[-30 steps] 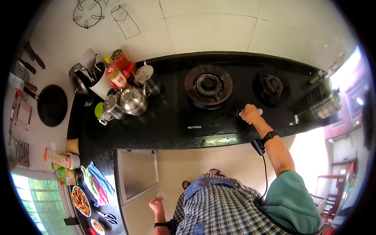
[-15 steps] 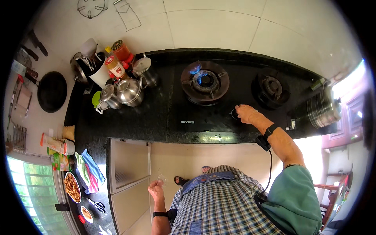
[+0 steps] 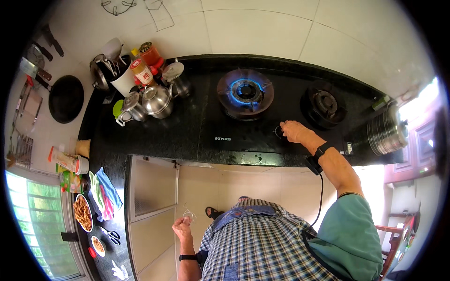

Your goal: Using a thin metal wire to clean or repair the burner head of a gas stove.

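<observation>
My right hand [image 3: 296, 131] is closed on the round black control knob [image 3: 279, 132] at the front of the black gas stove [image 3: 255, 136]. Behind it, the left burner [image 3: 245, 93] burns with a ring of blue flame. The right burner [image 3: 326, 105] shows no flame. Low on the left, away from the counter, my left hand [image 3: 182, 227] is closed around a thin, clear, loop-like thing [image 3: 189, 214]. Its kind is too faint to make out.
Steel pots [image 3: 157, 102], a lidded steel jug [image 3: 176, 78] and sauce bottles [image 3: 141, 71] crowd the back left. A tall steel pot [image 3: 387, 132] stands far right. Along the left counter lie cloths [image 3: 107, 194], scissors [image 3: 112, 236] and a dish of brown food [image 3: 83, 213].
The flame has grown from a patch on one side to a full blue ring. My right hand stays on the knob. The view has shifted slightly.
</observation>
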Demonstrator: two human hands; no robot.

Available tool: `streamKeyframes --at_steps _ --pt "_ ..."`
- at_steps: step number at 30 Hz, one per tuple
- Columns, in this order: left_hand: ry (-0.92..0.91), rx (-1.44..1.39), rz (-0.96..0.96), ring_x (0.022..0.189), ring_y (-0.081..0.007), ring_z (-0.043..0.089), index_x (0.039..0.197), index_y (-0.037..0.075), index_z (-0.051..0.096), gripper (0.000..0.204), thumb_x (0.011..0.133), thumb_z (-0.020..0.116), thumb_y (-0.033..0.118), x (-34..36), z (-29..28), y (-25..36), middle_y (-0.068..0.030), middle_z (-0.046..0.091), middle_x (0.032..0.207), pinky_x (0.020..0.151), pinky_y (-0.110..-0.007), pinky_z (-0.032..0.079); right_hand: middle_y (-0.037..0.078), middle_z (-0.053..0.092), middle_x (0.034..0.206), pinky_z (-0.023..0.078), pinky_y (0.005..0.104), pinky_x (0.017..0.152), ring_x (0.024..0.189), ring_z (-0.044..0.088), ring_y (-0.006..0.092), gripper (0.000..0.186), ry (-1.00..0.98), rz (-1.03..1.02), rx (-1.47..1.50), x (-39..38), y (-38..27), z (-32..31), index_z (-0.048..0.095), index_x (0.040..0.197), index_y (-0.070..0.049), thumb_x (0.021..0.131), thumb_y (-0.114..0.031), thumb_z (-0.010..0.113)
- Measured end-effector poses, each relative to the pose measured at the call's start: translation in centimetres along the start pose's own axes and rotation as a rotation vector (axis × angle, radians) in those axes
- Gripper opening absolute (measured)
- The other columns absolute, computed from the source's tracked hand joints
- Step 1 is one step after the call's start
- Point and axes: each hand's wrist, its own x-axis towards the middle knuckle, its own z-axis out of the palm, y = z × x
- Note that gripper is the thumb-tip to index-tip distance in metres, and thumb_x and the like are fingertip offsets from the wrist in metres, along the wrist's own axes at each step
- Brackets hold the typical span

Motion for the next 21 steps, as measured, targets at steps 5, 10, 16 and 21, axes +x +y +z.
streamKeyframes --at_steps 5,10,16,21 --pt "0.006 -0.007 -0.012 0.058 -0.0122 0.051 0.069 -0.005 0.065 0.016 0.077 0.065 0.008 -1.2 -0.6 0.6 -0.0044 0.06 0.063 0.056 -0.027 0.038 0.023 0.063 0.109 0.05 0.0447 0.093 0.107 0.061 0.0383 0.034 -0.001 0.021 0.084 -0.7 -0.2 -0.4 0.057 0.115 0.001 0.087 -0.016 0.066" --pt "-0.002 0.041 0.02 0.059 -0.012 0.051 0.068 -0.004 0.065 0.016 0.078 0.065 0.008 -2.1 -0.9 1.9 -0.0042 0.06 0.063 0.056 -0.027 0.038 0.021 0.063 0.112 0.047 0.0433 0.096 0.11 0.058 0.0379 0.051 0.166 0.036 0.208 -1.7 0.4 0.7 0.052 0.127 0.002 0.084 -0.02 0.07" --pt "-0.023 0.067 0.021 0.061 -0.0129 0.054 0.071 -0.005 0.066 0.016 0.078 0.065 0.009 -2.3 -1.0 2.3 -0.0053 0.061 0.064 0.058 -0.027 0.04 0.02 0.062 0.11 0.048 0.0445 0.095 0.108 0.059 0.0372 0.045 0.269 0.119 0.29 -2.2 -0.3 1.2 0.056 0.117 -0.001 0.081 -0.021 0.073" --pt "-0.064 0.088 0.009 0.067 -0.0149 0.06 0.076 -0.005 0.067 0.014 0.083 0.064 0.008 -2.4 -0.3 3.4 -0.007 0.065 0.071 0.064 -0.028 0.047 0.02 0.059 0.116 0.048 0.0436 0.096 0.113 0.057 0.0371 0.054 0.222 0.177 0.291 -2.5 -0.4 0.9 0.052 0.128 0.0 0.083 -0.023 0.072"
